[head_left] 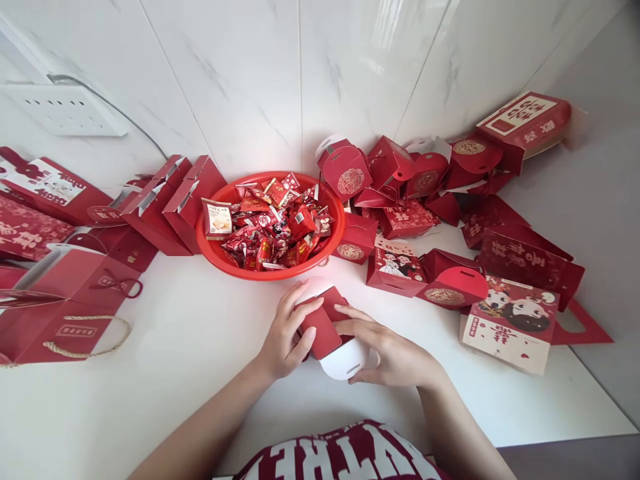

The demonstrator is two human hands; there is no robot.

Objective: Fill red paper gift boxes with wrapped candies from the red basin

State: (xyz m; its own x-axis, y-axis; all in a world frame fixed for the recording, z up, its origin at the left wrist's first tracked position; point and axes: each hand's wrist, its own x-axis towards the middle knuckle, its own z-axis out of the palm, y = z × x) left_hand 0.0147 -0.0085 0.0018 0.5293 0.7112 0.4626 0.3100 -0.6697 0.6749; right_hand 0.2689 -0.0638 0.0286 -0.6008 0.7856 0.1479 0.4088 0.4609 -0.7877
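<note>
Between my two hands, near the middle of the white table, is a small red paper gift box (323, 333) with white-lined rounded flaps. My left hand (287, 333) grips its left side, thumb on a red flap. From the right, my right hand (387, 343) holds the box, its fingers on the top flaps and its thumb low by the white flap. One slotted flap points toward me. What lies inside the box is hidden. Just beyond stands a red plastic basin (270, 272) heaped with wrapped candies (273, 220).
Red gift boxes and bags (85, 300) with cord handles crowd the left. More red boxes (440, 287) are piled along the right, beside a box with cartoon figures (515, 323). A tiled wall (350, 73) with a socket panel (65, 110) closes the back.
</note>
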